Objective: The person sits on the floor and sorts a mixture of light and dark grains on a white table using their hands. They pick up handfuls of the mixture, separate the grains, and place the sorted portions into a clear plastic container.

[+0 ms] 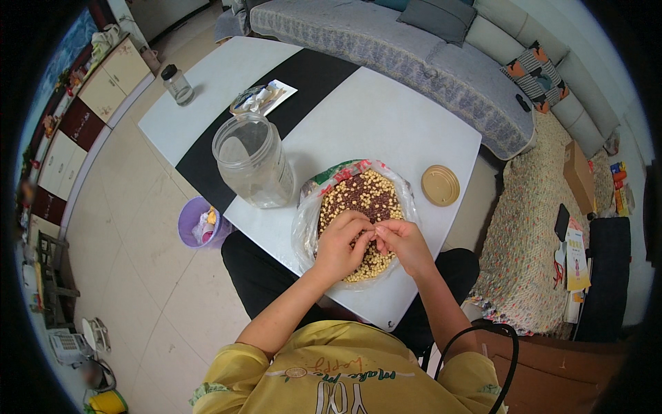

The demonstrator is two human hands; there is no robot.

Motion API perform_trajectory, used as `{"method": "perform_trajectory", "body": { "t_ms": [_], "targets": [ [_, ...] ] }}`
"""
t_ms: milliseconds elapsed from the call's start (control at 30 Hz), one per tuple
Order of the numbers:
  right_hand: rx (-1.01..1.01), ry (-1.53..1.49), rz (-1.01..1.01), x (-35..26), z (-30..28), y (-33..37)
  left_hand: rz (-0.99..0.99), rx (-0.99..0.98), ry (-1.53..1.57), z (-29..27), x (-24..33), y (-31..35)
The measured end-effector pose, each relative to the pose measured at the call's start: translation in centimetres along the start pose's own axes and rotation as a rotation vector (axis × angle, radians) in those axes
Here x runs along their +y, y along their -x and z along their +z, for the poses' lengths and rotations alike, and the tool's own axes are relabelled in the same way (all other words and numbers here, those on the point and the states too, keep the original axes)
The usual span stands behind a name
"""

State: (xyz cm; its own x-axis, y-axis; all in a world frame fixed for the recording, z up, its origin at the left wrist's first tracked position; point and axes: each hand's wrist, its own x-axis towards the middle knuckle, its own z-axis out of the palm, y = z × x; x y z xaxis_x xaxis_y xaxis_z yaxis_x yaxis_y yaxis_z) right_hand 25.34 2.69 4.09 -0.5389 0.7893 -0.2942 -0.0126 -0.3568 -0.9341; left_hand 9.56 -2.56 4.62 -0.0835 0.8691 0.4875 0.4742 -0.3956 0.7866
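A clear plastic bag (303,234), printed red and green at its far edge, lies opened out on the table before me. Inside it is a mix of yellow beans (389,190) and small dark red beans (348,201). My left hand (339,247) and my right hand (408,247) are over the bag's near half, with their fingertips pinched together and meeting. Whatever is between the fingertips is too small to make out. Left of the bag stands a large clear plastic jar (258,169) without a lid. A round gold lid (440,185) lies to the right.
The white table (441,121) has a black band (200,162) across it. Farther off on it are a small packet (265,98) and a black-capped glass bottle (177,86). A purple bin (193,231) stands on the floor at left. A sofa (386,52) runs along the far side.
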Motion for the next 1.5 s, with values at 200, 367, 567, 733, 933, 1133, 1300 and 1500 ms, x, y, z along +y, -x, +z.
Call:
{"method": "perform_trajectory", "body": {
  "t_ms": [200, 367, 567, 733, 933, 1133, 1300, 1500],
  "targets": [
    [0.158, 0.276, -0.087, 1.1, 0.0, -0.1, -0.044, -0.036, -0.089, 0.2, -0.7, 0.5],
    [0.245, 0.581, -0.256, 2.8, -0.9, -0.5, -0.086, -0.059, -0.167, 0.1, -2.4, 1.4],
    [0.326, 0.823, -0.361, 2.4, -1.3, -0.4, -0.174, 0.015, -0.143, -4.7, -3.3, 1.9],
    [0.371, 0.927, -0.298, 2.0, -2.2, -0.6, -0.201, 0.406, -0.422, -15.0, -7.3, 4.1],
    [0.415, 0.921, -0.304, 2.5, -1.7, -1.9, -0.322, 0.483, -0.818, -28.4, -13.5, 6.6],
    [0.453, 0.890, -0.299, 1.9, -1.2, -2.3, -0.440, 0.489, -0.921, -33.2, -19.7, 8.2],
    [0.461, 1.021, -0.283, 2.3, -3.1, -2.2, -0.342, 0.444, -0.473, -26.0, -17.1, 8.0],
    [0.441, 1.048, -0.374, 2.8, -2.9, -1.9, -0.271, 0.072, -0.210, -11.9, -5.7, 6.7]
  ]
}}
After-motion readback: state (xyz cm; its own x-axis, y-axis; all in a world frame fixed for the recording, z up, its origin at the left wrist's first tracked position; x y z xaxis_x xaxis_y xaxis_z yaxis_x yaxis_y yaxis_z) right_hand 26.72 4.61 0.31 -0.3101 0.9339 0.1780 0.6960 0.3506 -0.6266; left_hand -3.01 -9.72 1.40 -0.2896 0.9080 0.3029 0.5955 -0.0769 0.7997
